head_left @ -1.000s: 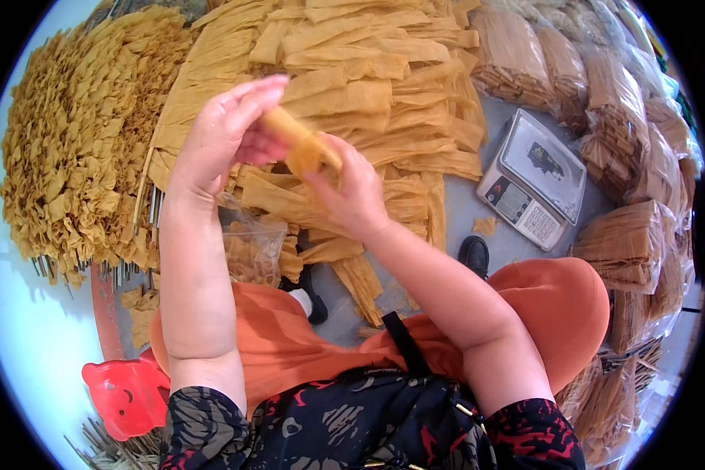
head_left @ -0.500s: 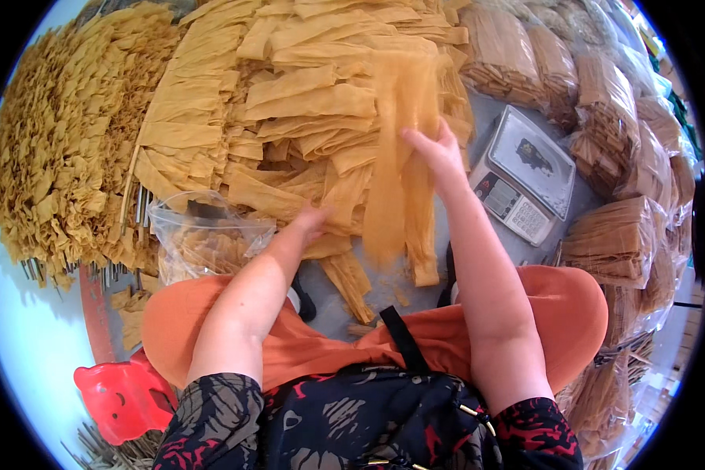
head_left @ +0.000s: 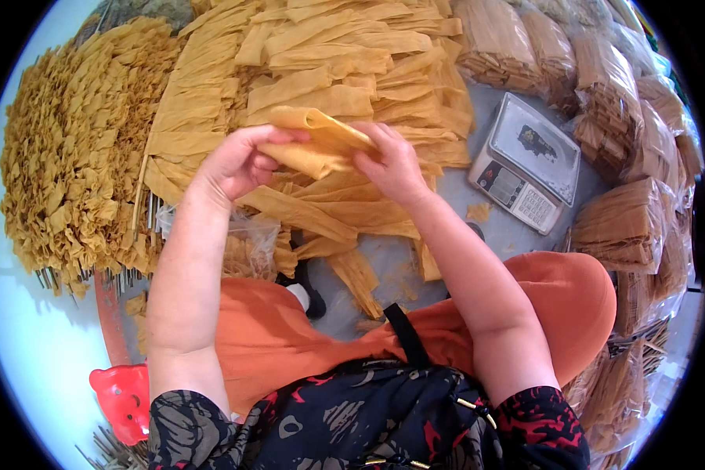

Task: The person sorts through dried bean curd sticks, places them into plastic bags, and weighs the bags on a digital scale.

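A yellowish, folded tofu skin sheet [head_left: 318, 149] is held up between my two hands, with one end curled over into a loop. My left hand [head_left: 244, 163] grips its left end between thumb and fingers. On the right end, my right hand [head_left: 392, 163] is closed with the thumb in front and fingers behind. Beneath and beyond the sheet lies a broad pile of similar flat tofu skin strips [head_left: 329, 47]. A few loose strips [head_left: 354, 276] hang down at the pile's near side.
A digital scale [head_left: 525, 157] stands right of the pile. Clear bags of tofu skin [head_left: 615, 227] line the right side. A tall heap of crinkled sheets [head_left: 78, 149] on sticks fills the left. An opened plastic bag [head_left: 251, 243] and a red stool-like object [head_left: 123, 399] are nearer me.
Both hands have lifted off the pile and come together in front of it. The sheet that hung long from my right hand is now folded and held by both.
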`<state>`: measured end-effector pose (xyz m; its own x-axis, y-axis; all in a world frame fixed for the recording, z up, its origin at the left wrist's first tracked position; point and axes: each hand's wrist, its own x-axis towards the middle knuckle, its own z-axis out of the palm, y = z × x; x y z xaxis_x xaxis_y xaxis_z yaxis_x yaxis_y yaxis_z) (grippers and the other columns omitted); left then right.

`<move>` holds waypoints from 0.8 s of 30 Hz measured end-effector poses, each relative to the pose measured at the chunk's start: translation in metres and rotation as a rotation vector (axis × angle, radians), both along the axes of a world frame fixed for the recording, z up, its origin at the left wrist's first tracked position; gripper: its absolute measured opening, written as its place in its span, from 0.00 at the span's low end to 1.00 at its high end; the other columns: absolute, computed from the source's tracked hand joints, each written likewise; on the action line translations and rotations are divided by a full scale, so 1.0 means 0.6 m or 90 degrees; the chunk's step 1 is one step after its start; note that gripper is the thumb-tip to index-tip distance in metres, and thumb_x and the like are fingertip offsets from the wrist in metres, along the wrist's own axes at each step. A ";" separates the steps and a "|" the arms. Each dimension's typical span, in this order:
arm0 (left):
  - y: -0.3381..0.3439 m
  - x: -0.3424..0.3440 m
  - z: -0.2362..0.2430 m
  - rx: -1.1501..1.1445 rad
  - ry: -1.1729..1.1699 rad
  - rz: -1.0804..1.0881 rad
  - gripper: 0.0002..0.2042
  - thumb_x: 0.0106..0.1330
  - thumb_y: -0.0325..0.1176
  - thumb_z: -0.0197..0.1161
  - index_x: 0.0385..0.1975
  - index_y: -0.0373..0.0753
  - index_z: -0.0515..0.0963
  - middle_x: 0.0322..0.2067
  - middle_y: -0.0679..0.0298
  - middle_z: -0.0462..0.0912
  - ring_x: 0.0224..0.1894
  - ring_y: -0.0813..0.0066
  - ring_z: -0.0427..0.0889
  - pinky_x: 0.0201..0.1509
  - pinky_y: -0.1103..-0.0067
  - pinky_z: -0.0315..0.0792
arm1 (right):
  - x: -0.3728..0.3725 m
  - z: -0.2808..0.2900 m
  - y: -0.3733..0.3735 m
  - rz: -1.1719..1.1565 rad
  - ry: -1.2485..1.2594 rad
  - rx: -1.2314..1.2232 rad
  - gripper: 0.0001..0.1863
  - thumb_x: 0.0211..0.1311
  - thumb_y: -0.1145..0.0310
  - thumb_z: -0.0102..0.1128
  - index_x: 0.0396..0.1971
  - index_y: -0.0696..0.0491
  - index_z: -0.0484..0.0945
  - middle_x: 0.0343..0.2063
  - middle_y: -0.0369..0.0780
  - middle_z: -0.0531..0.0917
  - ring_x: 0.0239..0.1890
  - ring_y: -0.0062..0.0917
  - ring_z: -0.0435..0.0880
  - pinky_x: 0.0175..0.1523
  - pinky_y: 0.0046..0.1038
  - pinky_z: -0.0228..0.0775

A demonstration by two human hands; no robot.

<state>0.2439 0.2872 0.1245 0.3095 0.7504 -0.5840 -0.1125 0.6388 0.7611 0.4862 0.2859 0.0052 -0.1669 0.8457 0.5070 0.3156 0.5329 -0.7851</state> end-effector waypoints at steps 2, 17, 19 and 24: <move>-0.016 -0.004 0.030 -0.019 -0.126 0.075 0.16 0.72 0.34 0.50 0.50 0.27 0.75 0.25 0.68 0.77 0.14 0.94 0.66 0.14 0.97 0.63 | -0.010 0.028 -0.009 0.044 0.022 -0.072 0.22 0.55 0.66 0.62 0.52 0.51 0.76 0.38 0.47 0.83 0.41 0.43 0.82 0.46 0.37 0.74; -0.047 -0.069 -0.112 -0.078 -0.361 0.488 0.10 0.70 0.35 0.56 0.38 0.33 0.75 0.27 0.64 0.78 0.26 0.83 0.80 0.26 0.85 0.79 | -0.098 0.020 -0.089 0.132 0.089 -0.385 0.37 0.56 0.60 0.71 0.60 0.59 0.62 0.51 0.45 0.79 0.53 0.31 0.79 0.57 0.32 0.72; -0.050 -0.036 -0.099 0.034 -0.142 0.451 0.13 0.70 0.39 0.59 0.42 0.35 0.75 0.31 0.64 0.80 0.30 0.81 0.81 0.31 0.83 0.80 | -0.092 0.025 -0.072 0.186 0.377 -0.431 0.34 0.56 0.65 0.71 0.58 0.59 0.64 0.51 0.46 0.79 0.51 0.30 0.80 0.54 0.31 0.75; -0.088 0.058 -0.092 0.127 0.052 0.306 0.26 0.69 0.53 0.59 0.54 0.35 0.73 0.46 0.58 0.82 0.46 0.71 0.83 0.47 0.77 0.80 | -0.085 0.071 -0.070 0.257 0.532 -0.592 0.36 0.56 0.65 0.72 0.60 0.57 0.62 0.51 0.44 0.78 0.51 0.26 0.79 0.54 0.28 0.75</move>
<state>0.2785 0.2345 0.0690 -0.1376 0.8952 -0.4239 -0.2919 0.3723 0.8810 0.4352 0.2438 0.0476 -0.4100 0.8977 -0.1616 -0.4947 -0.3677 -0.7875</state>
